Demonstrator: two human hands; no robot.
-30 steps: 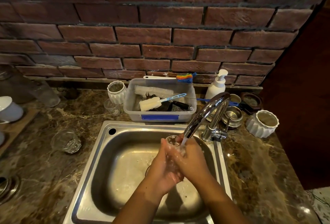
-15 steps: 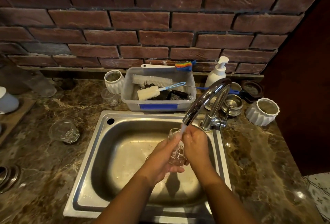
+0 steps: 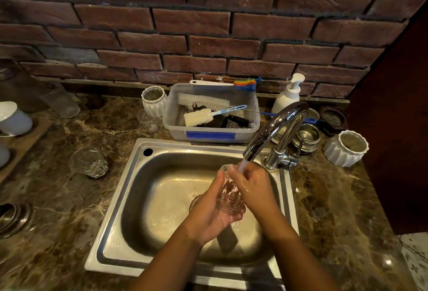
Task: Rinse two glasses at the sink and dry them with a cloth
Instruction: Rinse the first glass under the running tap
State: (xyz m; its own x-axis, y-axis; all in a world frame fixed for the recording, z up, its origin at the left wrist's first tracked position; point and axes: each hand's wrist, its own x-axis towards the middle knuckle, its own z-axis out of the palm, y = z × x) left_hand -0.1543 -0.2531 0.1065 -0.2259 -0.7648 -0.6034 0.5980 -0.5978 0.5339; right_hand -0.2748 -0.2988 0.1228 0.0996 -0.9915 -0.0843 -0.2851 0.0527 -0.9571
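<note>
Over the steel sink (image 3: 129,188), a clear cut glass (image 3: 229,195) lies in the palm of my left hand (image 3: 208,214), mouth tilted up toward the running tap (image 3: 273,133). My right hand (image 3: 252,186) is at the glass's rim, fingers on or inside it, with the water stream falling on them. A second clear glass (image 3: 89,162) stands on the marble counter left of the sink. No cloth is visible.
A plastic tub (image 3: 210,134) of brushes sits behind the sink. A soap pump (image 3: 288,94), steel cups (image 3: 306,137) and a white ribbed pot (image 3: 346,148) are near the tap. Another ribbed pot (image 3: 154,100) and small glass (image 3: 148,120) stand back left.
The view has tilted down a little. Both hands have turned the glass under the stream, so its base now rests lower in my left palm.
</note>
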